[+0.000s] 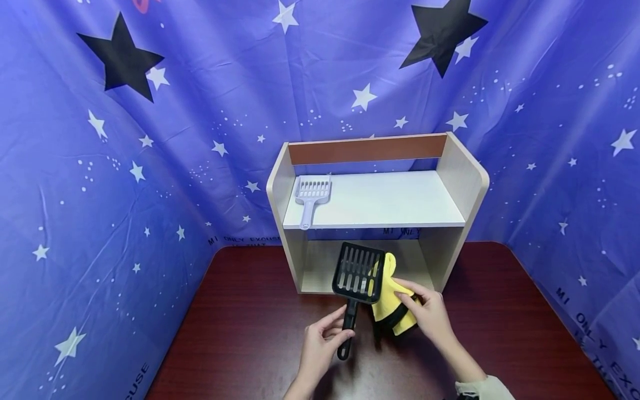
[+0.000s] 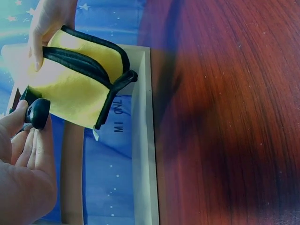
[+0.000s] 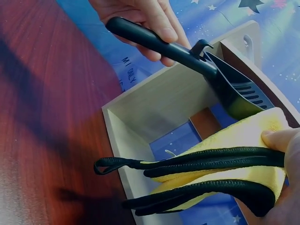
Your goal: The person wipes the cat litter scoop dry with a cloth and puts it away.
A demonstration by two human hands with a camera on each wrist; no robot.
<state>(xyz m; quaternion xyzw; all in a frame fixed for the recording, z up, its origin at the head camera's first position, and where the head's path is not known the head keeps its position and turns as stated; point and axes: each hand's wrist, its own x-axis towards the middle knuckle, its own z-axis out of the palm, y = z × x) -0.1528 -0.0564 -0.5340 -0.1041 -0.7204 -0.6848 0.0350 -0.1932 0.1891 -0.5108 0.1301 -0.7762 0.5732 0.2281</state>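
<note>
My left hand pinches the handle of a black slotted litter scoop, its head tilted up in front of the shelf's lower level. In the right wrist view the scoop's handle lies between the left thumb and fingers, with a small hook near the head. My right hand pinches a folded yellow cloth with black edging and a hanging loop. The cloth is right beside the scoop's head, partly behind it in the head view. In the left wrist view the cloth hangs in folds from the right hand.
A small two-level wooden shelf stands at the back of the dark red table. On its upper board lies a pale lilac slotted scoop, handle toward the front edge. A blue star-patterned curtain surrounds the table at the back and sides.
</note>
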